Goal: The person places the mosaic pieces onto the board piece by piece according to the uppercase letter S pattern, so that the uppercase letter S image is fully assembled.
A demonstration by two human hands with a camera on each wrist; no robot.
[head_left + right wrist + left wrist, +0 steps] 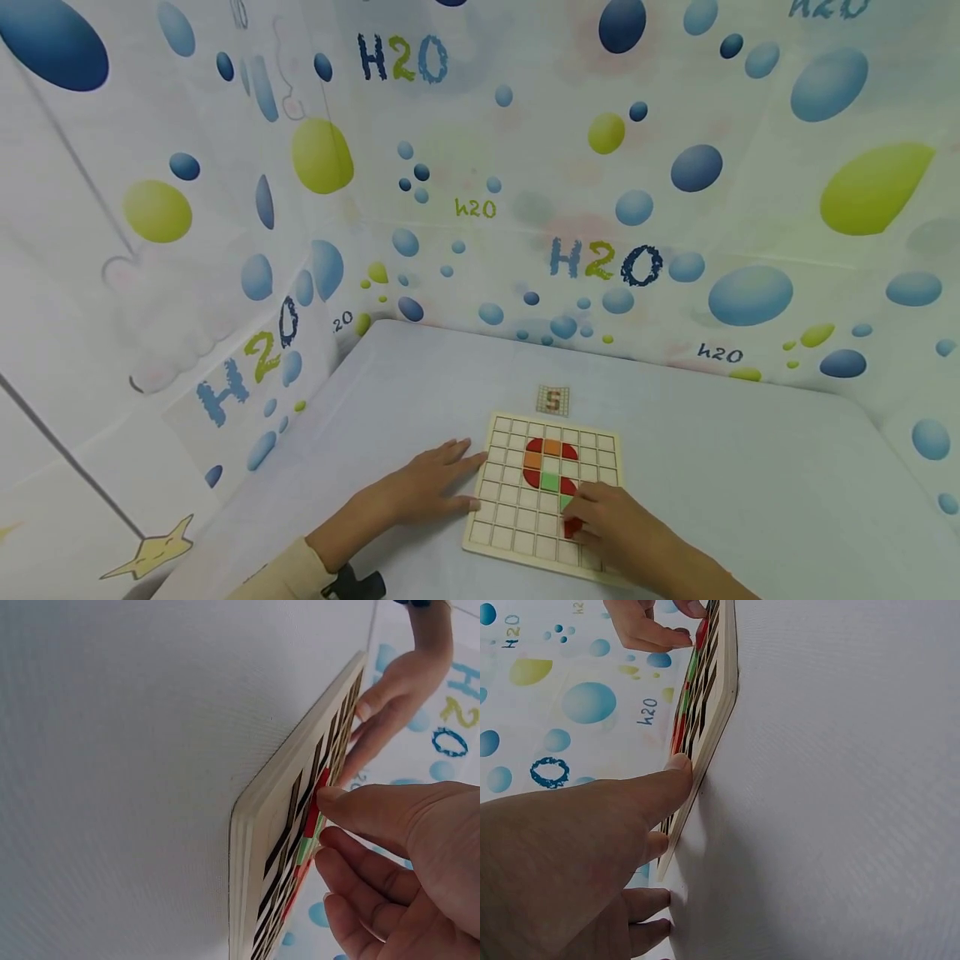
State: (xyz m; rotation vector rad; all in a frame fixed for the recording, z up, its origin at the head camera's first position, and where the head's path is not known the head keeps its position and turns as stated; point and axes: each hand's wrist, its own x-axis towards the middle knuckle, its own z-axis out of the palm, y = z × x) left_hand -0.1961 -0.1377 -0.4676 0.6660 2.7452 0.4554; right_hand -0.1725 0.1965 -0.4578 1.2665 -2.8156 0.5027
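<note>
A square wooden grid board [504, 534] lies on the white cloth, with red, orange and green tiles set in its cells in a curving shape. My left hand [426, 490] rests at the board's left edge, fingers spread, the thumb on the rim in the left wrist view. Over the lower right cells, my right hand [626, 527] bends its fingers and pinches a red tile [316, 802] low against the board. A green tile [550, 482] sits mid-board. Another green tile [305, 850] lies right beside the pinched one, partly hidden by the fingers in the head view.
A small pattern card [552, 400] showing an S shape on a grid lies just beyond the board. White sheets printed with drops and H2O lettering [606, 262] rise behind and at the left. A dark object [360, 583] is by the left sleeve.
</note>
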